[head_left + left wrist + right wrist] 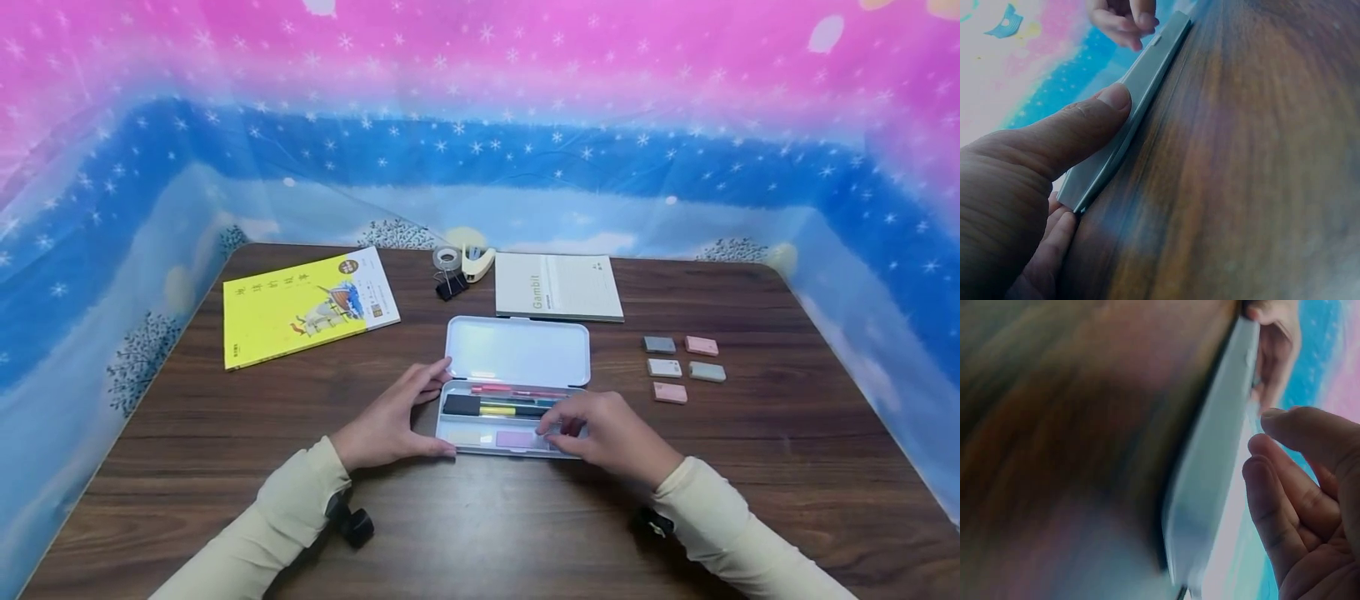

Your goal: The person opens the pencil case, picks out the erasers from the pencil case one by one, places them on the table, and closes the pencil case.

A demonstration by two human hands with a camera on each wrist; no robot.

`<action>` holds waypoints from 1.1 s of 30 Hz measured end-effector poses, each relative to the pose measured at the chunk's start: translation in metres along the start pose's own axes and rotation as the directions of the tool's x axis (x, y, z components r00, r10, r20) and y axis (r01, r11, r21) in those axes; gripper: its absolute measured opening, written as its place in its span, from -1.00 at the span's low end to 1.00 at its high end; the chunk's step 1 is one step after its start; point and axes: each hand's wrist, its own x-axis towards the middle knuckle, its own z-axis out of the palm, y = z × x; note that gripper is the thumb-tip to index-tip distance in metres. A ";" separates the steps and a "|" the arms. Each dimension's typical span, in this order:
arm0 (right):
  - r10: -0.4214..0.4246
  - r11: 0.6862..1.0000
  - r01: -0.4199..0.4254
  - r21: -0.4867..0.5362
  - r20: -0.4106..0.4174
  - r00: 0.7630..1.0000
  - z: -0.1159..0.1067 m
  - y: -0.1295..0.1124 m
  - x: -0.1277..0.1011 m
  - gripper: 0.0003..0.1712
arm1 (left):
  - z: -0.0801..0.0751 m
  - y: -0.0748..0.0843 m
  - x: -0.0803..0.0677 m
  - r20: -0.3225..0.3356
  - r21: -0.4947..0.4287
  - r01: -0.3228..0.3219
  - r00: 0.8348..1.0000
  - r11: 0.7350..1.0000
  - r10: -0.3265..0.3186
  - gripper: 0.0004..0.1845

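Observation:
A white pencil case (525,350) lies on the table with its lid tipped back. My left hand (386,417) holds its left end, the thumb along the front wall and the fingers round the side. Over the right end of the tray hovers my right hand (611,429), fingers loosely bent; the right wrist view shows a gap between thumb and fingertips with nothing in it. The rear compartment holds a red pen (495,388), a black-capped item (461,405) and a yellow-banded one (497,410). In front sit a lilac block (516,439) and a cream block (463,437).
Several small eraser-like blocks (664,367) lie to the right. Behind the case are a Gambit notebook (558,287), a tape roll (447,258), a black binder clip (452,287) and a cream stapler-like tool (477,265). A yellow book (300,308) lies at the left.

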 end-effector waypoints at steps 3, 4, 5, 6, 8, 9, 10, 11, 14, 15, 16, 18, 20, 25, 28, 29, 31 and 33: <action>0.028 1.000 -0.028 -0.008 0.048 0.998 0.007 -0.004 0.007 -0.81 | 0.000 0.000 0.001 0.002 -0.001 0.010 1.000 1.000 -0.010 0.24; 0.033 0.999 -0.032 -0.012 0.061 0.998 0.008 -0.005 0.009 -0.81 | 0.000 0.000 0.001 0.003 0.000 0.012 1.000 1.000 -0.012 0.24; 0.036 0.999 -0.035 -0.019 0.069 0.997 0.009 -0.005 0.011 -0.82 | 0.000 0.000 0.002 0.004 0.000 0.014 1.000 1.000 -0.014 0.24; 0.039 0.999 -0.037 -0.027 0.075 0.996 0.010 -0.006 0.012 -0.82 | 0.000 0.001 0.002 0.005 0.000 0.015 1.000 1.000 -0.015 0.24; 0.037 0.998 -0.034 -0.049 0.078 0.996 0.011 -0.007 0.014 -0.82 | 0.000 0.001 0.003 0.007 0.001 0.013 1.000 1.000 -0.013 0.25; 0.032 0.998 -0.028 -0.062 0.074 0.997 0.012 -0.007 0.015 -0.82 | 0.000 0.001 0.003 0.007 0.002 0.011 1.000 1.000 -0.011 0.25; 0.027 0.997 -0.022 -0.074 0.070 0.997 0.012 -0.008 0.015 -0.82 | 0.000 0.001 0.003 0.009 0.000 0.008 1.000 1.000 -0.008 0.25; 0.021 0.996 -0.015 -0.085 0.067 0.998 0.012 -0.008 0.016 -0.81 | 0.000 0.001 0.004 0.010 -0.002 0.005 1.000 1.000 -0.005 0.24; -0.001 0.994 0.008 -0.106 0.066 0.998 0.012 -0.009 0.016 -0.81 | -0.001 0.001 0.005 0.010 -0.006 -0.001 1.000 1.000 0.001 0.24; -0.003 0.994 0.011 -0.109 0.067 0.998 0.011 -0.009 0.016 -0.81 | -0.001 0.001 0.005 0.010 -0.008 -0.004 1.000 1.000 0.004 0.23; -0.003 0.994 0.011 -0.111 0.068 0.998 0.011 -0.010 0.016 -0.81 | -0.001 0.001 0.005 0.011 -0.010 -0.011 1.000 1.000 0.011 0.23; -0.004 0.993 0.013 -0.121 0.072 0.997 0.011 -0.011 0.017 -0.81 | -0.002 0.001 0.005 0.010 -0.011 -0.022 1.000 1.000 0.023 0.22; -0.003 0.990 0.014 -0.138 0.078 0.997 0.011 -0.012 0.018 -0.80 | -0.002 0.001 0.005 0.007 -0.013 -0.033 0.999 0.999 0.033 0.22; 0.002 0.987 0.015 -0.159 0.105 0.994 0.010 -0.015 0.023 -0.79 | -0.003 0.001 0.005 0.002 -0.014 -0.030 1.000 0.999 0.030 0.22; 0.012 0.992 0.004 -0.128 0.120 0.993 0.009 -0.014 0.026 -0.78 | -0.003 0.001 0.004 0.001 -0.012 -0.008 1.000 1.000 0.008 0.22; 0.012 0.993 0.002 -0.116 0.122 0.992 0.009 -0.012 0.026 -0.79 | -0.002 0.000 0.004 0.001 -0.010 -0.001 1.000 1.000 0.001 0.22; 0.008 0.997 0.001 -0.074 0.119 0.993 0.009 -0.008 0.025 -0.80 | -0.002 -0.001 0.003 0.001 -0.008 0.011 1.000 1.000 -0.011 0.22; -0.002 1.000 0.005 -0.028 0.097 0.995 0.007 -0.003 0.022 -0.80 | -0.001 -0.002 0.001 0.003 -0.008 0.005 1.000 1.000 -0.005 0.22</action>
